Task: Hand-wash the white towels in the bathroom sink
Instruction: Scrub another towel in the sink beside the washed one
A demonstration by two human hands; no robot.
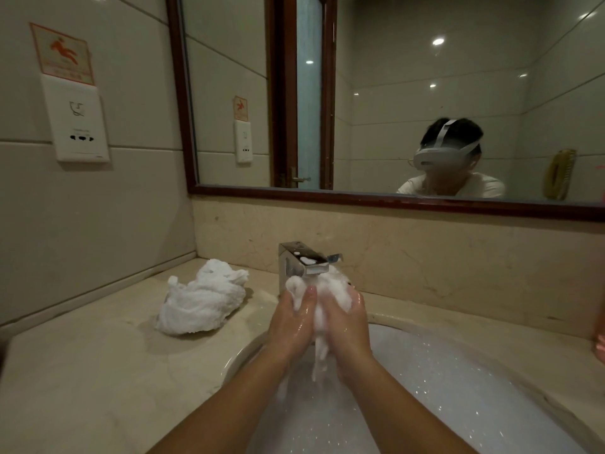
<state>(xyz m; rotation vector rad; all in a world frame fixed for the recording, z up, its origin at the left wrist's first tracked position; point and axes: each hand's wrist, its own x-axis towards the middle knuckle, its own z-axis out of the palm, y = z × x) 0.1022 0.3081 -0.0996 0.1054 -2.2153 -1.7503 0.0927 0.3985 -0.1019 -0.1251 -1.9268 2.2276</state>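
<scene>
In the middle of the frame, the left hand (289, 326) and right hand (348, 326) squeeze a wet white towel (319, 301) under the tap (302, 260). Below, the sink (491, 385) holds bubbly water. Another towel (203, 298) lies left on the counter (82, 371).

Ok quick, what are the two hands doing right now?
Left hand: closed around the wet white towel, above the sink.
Right hand: closed on the same towel, squeezing it under the tap.
</scene>
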